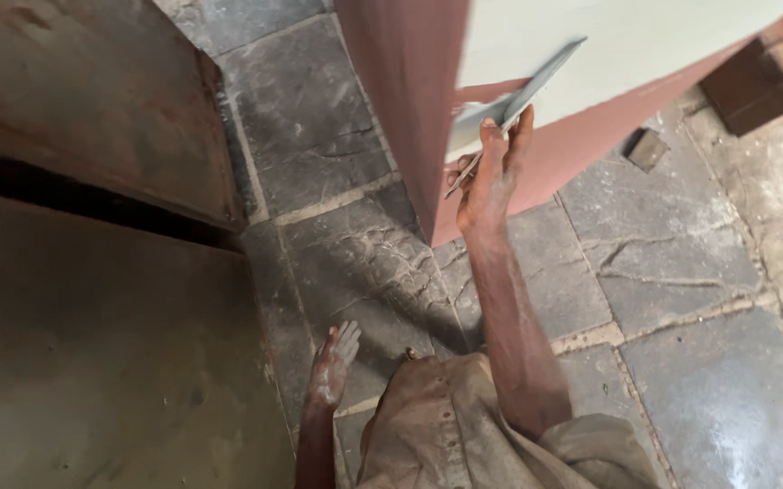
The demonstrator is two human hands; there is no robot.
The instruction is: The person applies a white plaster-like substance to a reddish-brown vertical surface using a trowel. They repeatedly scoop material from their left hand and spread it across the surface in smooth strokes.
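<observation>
My right hand (491,172) is stretched forward and grips a flat metal scraper blade (536,81), pressed against the pale coated face of a reddish-brown panel (627,45) that stands upright on the floor. Part of the panel's lower face is still bare reddish brown (581,145). My left hand (332,362) hangs low beside my leg with fingers spread, holding nothing. My dusty beige trousers (446,426) show at the bottom.
The floor is cracked grey stone slabs (672,244). A large dark rusty metal surface (92,299) fills the left side. Red bricks (772,72) lie at the top right, and a small flat block (647,149) rests near the panel's base.
</observation>
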